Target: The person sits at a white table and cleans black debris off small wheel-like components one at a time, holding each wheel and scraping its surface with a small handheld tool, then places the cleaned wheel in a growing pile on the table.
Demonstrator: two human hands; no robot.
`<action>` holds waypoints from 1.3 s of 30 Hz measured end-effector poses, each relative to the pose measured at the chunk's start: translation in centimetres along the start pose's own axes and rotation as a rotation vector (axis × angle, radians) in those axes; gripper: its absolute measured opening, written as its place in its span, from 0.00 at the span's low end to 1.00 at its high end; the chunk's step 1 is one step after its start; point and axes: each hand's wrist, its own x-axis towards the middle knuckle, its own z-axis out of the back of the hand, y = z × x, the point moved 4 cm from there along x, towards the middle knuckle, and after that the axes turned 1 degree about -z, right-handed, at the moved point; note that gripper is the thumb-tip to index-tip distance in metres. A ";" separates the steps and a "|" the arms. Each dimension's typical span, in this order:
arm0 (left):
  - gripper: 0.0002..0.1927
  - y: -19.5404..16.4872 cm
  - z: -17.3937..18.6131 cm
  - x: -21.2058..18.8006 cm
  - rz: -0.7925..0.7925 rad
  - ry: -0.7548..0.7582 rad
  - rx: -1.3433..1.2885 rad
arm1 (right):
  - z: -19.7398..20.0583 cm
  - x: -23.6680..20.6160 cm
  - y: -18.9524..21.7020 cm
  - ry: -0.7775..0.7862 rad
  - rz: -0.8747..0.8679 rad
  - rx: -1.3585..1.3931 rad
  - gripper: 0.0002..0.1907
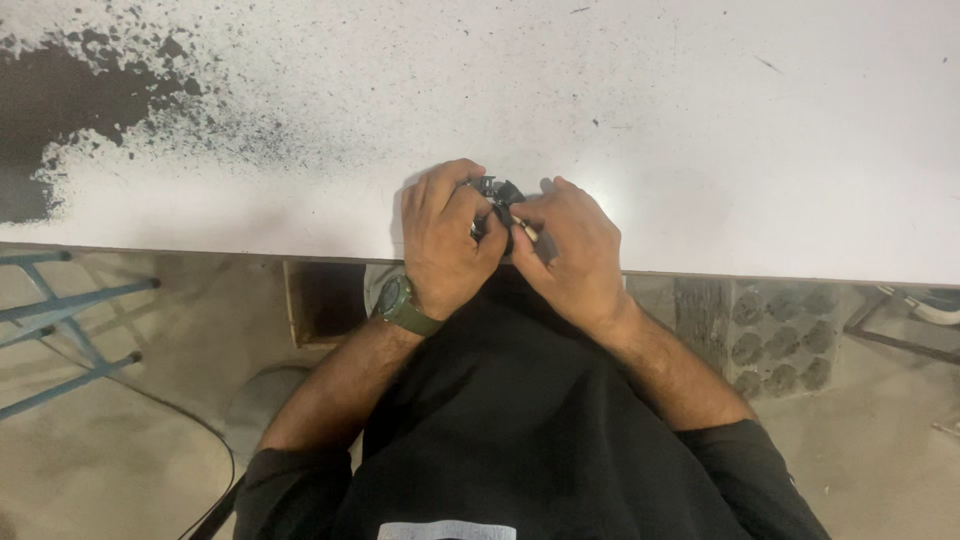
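Observation:
Both my hands meet at the near edge of a white table [700, 130]. My left hand [443, 240], with a green watch [400, 304] on its wrist, curls around a small dark round part [499, 192] from the left. My right hand [572, 245] closes on the same part from the right, fingertips pinched against it. Most of the part is hidden by my fingers, so only its dark top and a bit of metal show. A short light-coloured piece [528, 234] pokes out between my fingers.
Black powder or paint [70, 100] stains the table's far left, with specks spreading right. Below the table edge lie a concrete floor, a blue metal frame [60, 310] at left, a dark box opening [325, 300] and a grey block with round holes [770, 335] at right.

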 end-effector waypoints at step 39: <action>0.05 -1.2 3.1 1.8 -0.020 0.207 -0.056 | -1.1 -2.2 -1.1 -0.046 0.082 0.039 0.14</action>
